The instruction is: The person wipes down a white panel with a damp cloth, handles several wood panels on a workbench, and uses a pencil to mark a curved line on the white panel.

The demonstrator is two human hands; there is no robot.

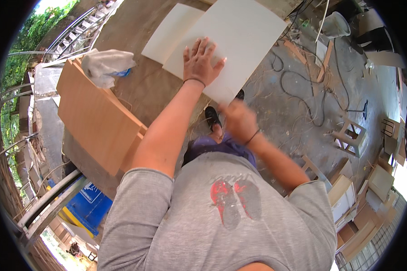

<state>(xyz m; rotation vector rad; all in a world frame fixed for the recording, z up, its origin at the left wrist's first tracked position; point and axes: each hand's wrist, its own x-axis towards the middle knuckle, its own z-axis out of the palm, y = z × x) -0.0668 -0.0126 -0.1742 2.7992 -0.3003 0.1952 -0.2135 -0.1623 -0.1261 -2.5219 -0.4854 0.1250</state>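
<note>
Your left hand [200, 61] flat, fingers spread, pressing big white sheet [233, 43] so it stays put on table [144, 90]. Right hand [239, 119] blurry at sheet's near edge; grip unclear.

Left hand [200, 61] on sheet [239, 40]

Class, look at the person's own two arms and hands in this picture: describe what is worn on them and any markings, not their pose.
Both forearms are bare. The left hand has a thin dark band around its wrist, and the right hand, which is blurred, has a similar thin dark band. Grey sleeves cover the upper arms, part of a grey shirt with a red and dark grey print on the chest. No gloves or rings can be made out.
</note>
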